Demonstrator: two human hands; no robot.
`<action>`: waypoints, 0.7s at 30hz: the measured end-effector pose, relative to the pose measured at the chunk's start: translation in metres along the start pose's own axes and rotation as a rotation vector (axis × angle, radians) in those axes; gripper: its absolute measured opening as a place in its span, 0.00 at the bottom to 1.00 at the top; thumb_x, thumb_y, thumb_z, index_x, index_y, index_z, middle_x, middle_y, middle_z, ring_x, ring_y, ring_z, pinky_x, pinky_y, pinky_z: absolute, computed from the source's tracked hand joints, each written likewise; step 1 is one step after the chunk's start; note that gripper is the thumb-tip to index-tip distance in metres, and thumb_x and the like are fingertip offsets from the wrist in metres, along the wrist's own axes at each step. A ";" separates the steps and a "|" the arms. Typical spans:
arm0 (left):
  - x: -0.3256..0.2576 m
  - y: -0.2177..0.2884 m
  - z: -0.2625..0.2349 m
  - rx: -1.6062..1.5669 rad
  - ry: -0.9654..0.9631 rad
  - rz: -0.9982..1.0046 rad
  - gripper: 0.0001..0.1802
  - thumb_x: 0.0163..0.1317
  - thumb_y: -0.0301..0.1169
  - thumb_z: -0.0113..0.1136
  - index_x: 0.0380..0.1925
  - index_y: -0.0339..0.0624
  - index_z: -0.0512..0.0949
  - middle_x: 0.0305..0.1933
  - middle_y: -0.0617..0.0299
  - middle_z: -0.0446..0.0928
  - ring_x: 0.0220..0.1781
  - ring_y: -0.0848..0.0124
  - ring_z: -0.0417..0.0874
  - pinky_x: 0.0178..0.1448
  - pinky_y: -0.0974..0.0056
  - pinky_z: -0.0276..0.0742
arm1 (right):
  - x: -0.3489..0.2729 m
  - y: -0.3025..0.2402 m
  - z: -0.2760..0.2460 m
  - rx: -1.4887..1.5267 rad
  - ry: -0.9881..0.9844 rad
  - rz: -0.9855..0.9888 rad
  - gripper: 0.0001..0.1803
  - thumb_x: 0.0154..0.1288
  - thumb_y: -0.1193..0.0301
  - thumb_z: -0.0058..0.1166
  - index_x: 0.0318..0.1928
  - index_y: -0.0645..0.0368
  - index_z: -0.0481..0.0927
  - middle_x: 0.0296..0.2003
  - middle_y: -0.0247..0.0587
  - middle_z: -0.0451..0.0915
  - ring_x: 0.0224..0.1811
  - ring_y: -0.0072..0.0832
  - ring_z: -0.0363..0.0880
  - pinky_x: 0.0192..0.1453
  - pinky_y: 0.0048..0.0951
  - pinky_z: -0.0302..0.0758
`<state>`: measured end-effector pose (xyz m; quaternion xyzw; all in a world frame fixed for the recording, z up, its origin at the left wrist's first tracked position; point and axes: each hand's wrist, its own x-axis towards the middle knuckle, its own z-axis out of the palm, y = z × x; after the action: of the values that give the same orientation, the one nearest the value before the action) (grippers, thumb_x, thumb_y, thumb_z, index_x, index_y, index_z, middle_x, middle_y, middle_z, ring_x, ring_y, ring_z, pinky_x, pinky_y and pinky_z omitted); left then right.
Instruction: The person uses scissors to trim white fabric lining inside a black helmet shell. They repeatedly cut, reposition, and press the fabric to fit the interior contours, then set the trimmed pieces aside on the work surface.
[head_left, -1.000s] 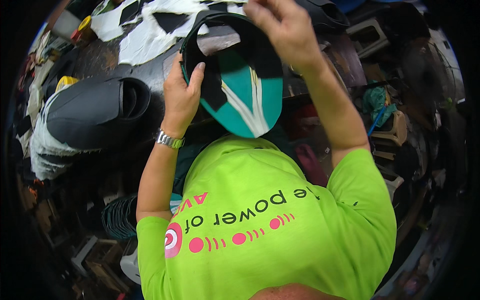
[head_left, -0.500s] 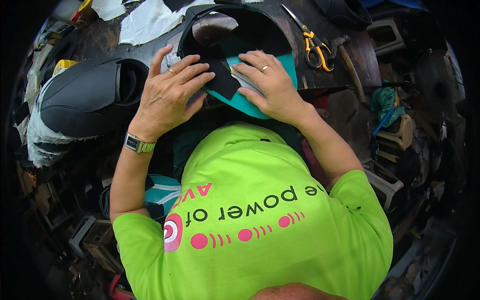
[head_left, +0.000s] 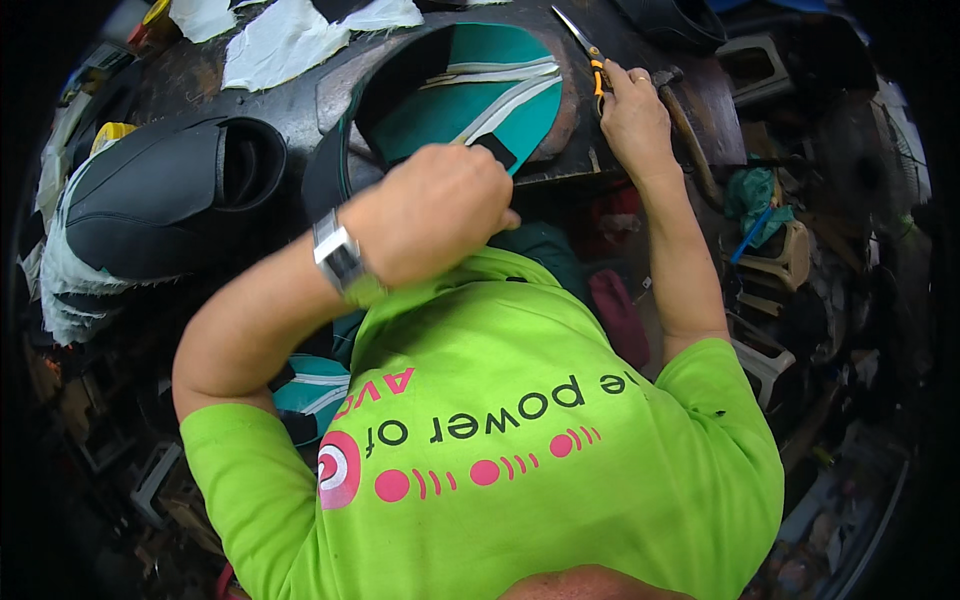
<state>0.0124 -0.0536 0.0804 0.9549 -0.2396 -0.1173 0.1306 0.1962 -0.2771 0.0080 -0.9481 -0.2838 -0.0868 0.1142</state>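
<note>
Head view, left hand: the left hand is curled into a loose fist at the near edge of the table, knuckles up; its fingertips pinch the near rim of the teal cover beside a small black tab.
Head view, teal cover: a rounded teal piece with pale grey stripes and black edging, lying on the table directly beyond the left hand and touching it; its far end reaches toward the scissors.
Head view, right hand: the right hand rests palm down on the table to the right of the teal cover, just beside it, fingers bent over the orange handles of the scissors; whether they actually grip the handles cannot be told. A ring shows on 1 finger.
Head view, scissors: blades point away toward the far edge of the table.
Head view, wrist: a silver watch on the left wrist.
Head view, left of the table: a black padded seat lies well to the left of the left hand, with white cloth scraps beyond it.
Head view, right: a hammer lies just right of the right hand.
Head view, body: a bright green shirt fills the lower middle.
</note>
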 end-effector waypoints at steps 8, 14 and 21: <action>0.048 -0.051 -0.016 -0.022 -0.058 0.022 0.41 0.53 0.26 0.77 0.69 0.50 0.73 0.61 0.49 0.75 0.61 0.51 0.81 0.66 0.53 0.79 | 0.008 0.003 -0.003 -0.062 0.012 0.004 0.25 0.66 0.78 0.54 0.64 0.52 0.76 0.50 0.60 0.78 0.54 0.56 0.82 0.57 0.54 0.80; 0.042 -0.034 -0.020 0.084 -0.114 -0.083 0.33 0.53 0.28 0.77 0.61 0.39 0.76 0.54 0.47 0.79 0.58 0.49 0.83 0.61 0.53 0.81 | 0.021 0.010 0.002 -0.211 -0.066 -0.017 0.22 0.69 0.69 0.52 0.63 0.50 0.78 0.40 0.59 0.86 0.43 0.57 0.87 0.48 0.55 0.82; 0.036 -0.045 -0.014 -0.072 0.002 -0.197 0.31 0.48 0.35 0.82 0.48 0.35 0.74 0.43 0.44 0.81 0.52 0.45 0.83 0.55 0.51 0.78 | 0.066 0.029 0.002 0.333 0.180 0.028 0.18 0.66 0.82 0.56 0.57 0.70 0.79 0.34 0.36 0.86 0.36 0.24 0.84 0.39 0.28 0.79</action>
<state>0.0669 -0.0299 0.0739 0.9686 -0.1400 -0.1372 0.1530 0.2673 -0.2661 0.0161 -0.9084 -0.2695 -0.1212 0.2957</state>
